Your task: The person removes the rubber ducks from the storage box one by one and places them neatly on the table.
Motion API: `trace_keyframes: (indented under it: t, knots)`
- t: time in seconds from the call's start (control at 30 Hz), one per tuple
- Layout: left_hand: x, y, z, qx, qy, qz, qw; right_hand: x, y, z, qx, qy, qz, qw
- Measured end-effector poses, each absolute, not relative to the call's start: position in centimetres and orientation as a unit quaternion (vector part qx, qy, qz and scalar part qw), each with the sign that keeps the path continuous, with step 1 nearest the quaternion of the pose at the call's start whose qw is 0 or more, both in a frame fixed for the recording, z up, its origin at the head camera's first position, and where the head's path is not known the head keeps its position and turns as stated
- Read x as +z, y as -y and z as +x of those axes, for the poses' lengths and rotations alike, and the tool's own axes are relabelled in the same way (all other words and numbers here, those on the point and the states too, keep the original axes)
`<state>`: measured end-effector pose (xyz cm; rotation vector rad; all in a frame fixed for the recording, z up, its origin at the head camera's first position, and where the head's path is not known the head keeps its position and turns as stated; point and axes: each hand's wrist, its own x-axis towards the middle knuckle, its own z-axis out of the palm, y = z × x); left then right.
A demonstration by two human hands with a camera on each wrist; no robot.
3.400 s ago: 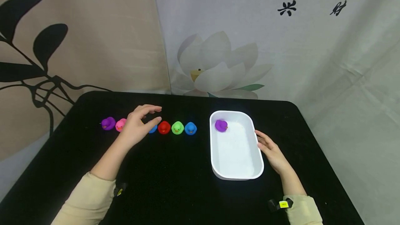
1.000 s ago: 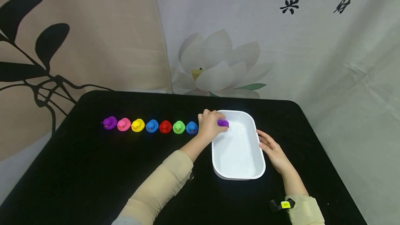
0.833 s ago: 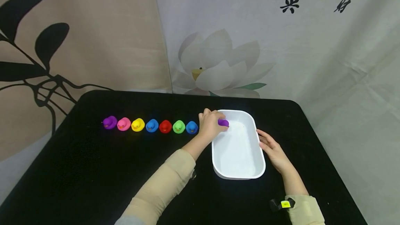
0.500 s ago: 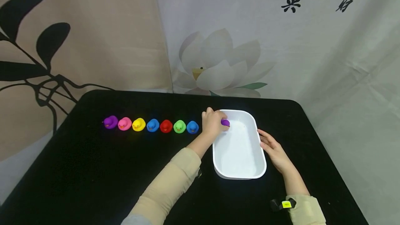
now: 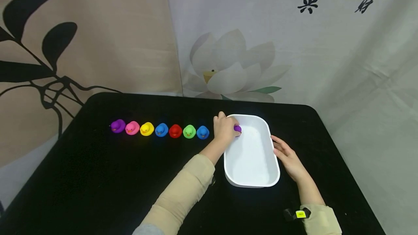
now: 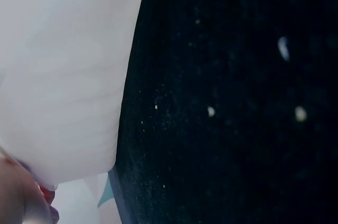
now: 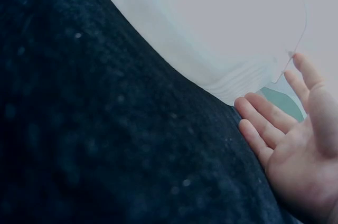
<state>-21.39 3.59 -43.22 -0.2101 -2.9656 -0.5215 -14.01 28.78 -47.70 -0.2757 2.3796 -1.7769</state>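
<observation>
In the head view my left hand [image 5: 224, 129] reaches over the left rim of a white tray [image 5: 252, 164]. Its fingers and thumb grip a small purple rubber duck [image 5: 237, 129] inside, near the far left corner; much of the duck is hidden behind the hand. My right hand [image 5: 290, 160] lies along the tray's right side, fingers extended and fingertips at the rim. The right wrist view shows those loosely spread fingers [image 7: 266, 121] against the tray wall. At the left wrist view's lower left, only part of my left hand [image 6: 18, 195] shows beside the tray.
Left of the tray, rubber ducks stand in a row: purple [image 5: 118, 126], pink [image 5: 132, 128], yellow [image 5: 147, 128], blue [image 5: 161, 130], red [image 5: 175, 131], green [image 5: 189, 131] and blue [image 5: 203, 132]. A black cloth [image 5: 98, 177] covers the table; a printed curtain [image 5: 352, 53] hangs behind.
My left hand has moved right from above the duck row to the tray and taken hold of the purple duck there. My right hand stays at the tray's side.
</observation>
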Motion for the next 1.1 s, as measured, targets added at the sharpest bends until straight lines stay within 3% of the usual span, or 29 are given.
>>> trace_keyframes:
  t: [0.57, 1.1]
  knots:
    - [-43.2, -3.1, -20.9, -0.248, 0.961, -0.095, 0.082, -47.6, -28.7, -13.9, -0.591, -0.799, -0.08, 0.079]
    - [-41.8, -1.4, -20.2, -0.326, 0.935, -0.126, 0.059, -47.7, -28.7, -14.0, -0.589, -0.801, -0.078, 0.08]
